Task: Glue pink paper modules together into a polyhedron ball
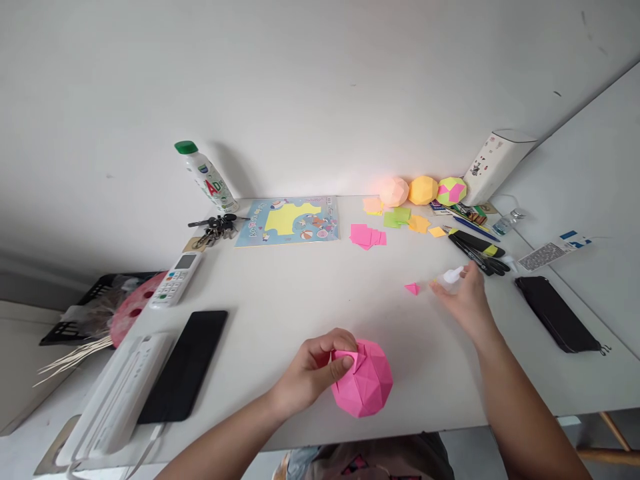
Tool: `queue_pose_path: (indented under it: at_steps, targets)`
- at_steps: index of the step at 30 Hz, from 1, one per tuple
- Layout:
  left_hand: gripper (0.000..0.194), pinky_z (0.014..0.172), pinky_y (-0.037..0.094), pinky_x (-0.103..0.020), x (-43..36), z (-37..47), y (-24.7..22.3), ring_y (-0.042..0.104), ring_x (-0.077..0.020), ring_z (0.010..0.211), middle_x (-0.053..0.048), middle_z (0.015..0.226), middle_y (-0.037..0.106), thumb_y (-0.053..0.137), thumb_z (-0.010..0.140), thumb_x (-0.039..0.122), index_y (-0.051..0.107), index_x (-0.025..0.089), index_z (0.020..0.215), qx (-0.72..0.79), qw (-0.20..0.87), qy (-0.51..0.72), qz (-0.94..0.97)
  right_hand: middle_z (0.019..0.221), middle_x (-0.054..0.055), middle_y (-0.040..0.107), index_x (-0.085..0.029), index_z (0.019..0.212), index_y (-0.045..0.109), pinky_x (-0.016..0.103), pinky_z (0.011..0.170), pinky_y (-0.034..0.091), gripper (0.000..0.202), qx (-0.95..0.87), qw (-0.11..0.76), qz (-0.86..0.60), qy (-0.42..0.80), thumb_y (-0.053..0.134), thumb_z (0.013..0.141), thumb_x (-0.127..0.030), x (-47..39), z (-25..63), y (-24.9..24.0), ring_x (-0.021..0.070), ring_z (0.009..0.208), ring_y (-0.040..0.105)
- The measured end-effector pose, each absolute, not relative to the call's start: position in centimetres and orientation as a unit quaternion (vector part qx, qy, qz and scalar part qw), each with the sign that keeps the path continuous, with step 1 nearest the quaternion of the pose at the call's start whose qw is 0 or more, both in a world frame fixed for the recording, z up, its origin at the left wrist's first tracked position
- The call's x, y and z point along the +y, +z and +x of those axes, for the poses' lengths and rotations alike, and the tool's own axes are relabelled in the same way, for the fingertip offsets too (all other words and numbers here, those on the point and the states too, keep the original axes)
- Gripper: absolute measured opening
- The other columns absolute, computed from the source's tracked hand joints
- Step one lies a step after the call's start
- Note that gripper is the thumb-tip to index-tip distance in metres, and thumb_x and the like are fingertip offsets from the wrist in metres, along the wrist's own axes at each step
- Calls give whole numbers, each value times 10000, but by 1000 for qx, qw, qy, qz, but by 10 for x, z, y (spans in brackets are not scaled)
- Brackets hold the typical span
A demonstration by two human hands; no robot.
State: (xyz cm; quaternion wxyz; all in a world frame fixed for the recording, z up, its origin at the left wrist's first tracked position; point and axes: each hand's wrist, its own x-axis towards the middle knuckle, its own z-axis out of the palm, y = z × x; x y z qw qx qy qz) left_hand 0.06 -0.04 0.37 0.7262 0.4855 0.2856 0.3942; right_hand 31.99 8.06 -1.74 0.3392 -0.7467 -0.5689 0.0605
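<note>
My left hand [320, 367] pinches the open upper-left edge of a pink faceted paper ball [367, 390], thumb on a folded flap. The ball is near the table's front edge. To the right, my right hand [465, 300] has thumb and fingers closed around a small clear bottle with a white nozzle cap [453, 275], which looks like a glue bottle. Slight blur and the hand hide part of it. Just left of that bottle lies a small folded pink paper piece [413, 289].
Pink paper squares [367, 235] and green ones [397, 217] lie at the back. Behind them sit a peach ball [394, 192] and two others. Pens and scissors [493, 265], a black pouch [555, 313], a phone [185, 367], a remote [175, 280] and a bottle [207, 177] stand around.
</note>
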Motion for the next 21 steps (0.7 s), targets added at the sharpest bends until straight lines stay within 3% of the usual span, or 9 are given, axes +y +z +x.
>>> queue_pose_path:
  at_steps: [3,6,8,9,13,17,21]
  targets:
    - [172,758,406,-310,-1,1,3,511,-168,837,-35,795,548,647,901,287,676,161,788,279,723,397,491,1369,228,406,-118,1385,331,575,976,432,842,-581,418,-697,-42,717,706,-434,72,310,0,396,1320,369]
    - [139,788,416,-329,-1,1,1,522,-177,869,-47,827,565,644,905,276,688,169,828,273,719,396,502,1272,161,519,-208,1215,519,537,1015,423,427,-674,498,-536,-101,653,813,-260,57,289,15,333,1246,483]
    - [129,813,421,-347,-2,0,1,528,-185,882,-53,829,575,636,910,263,690,168,840,271,703,397,525,1183,112,583,-241,1034,609,509,1025,424,185,-775,464,-429,12,611,851,-218,44,272,18,305,1203,533]
    - [128,822,423,-355,-2,0,1,531,-189,888,-57,827,580,631,912,257,687,167,840,269,691,398,541,1250,120,557,-238,1014,621,501,1035,420,146,-815,419,-387,104,595,870,-244,37,264,18,307,1246,505]
    - [125,854,429,-388,-1,0,6,533,-208,922,-67,821,601,615,920,239,674,170,834,257,639,398,606,1495,147,343,-210,1043,617,495,1106,348,293,-827,262,-299,396,612,874,-449,16,241,11,321,1436,265]
    - [114,866,430,-411,-2,1,9,529,-215,927,-62,794,606,609,921,230,676,181,843,251,615,391,637,1555,153,226,-196,1041,582,517,1151,247,390,-780,194,-312,506,679,808,-493,8,234,9,318,1471,156]
    - [112,871,433,-426,-4,2,9,523,-225,941,-69,793,624,608,917,229,677,184,841,249,595,393,656,1561,134,224,-195,939,589,503,1160,229,304,-747,188,-320,552,711,784,-427,5,232,14,310,1466,177]
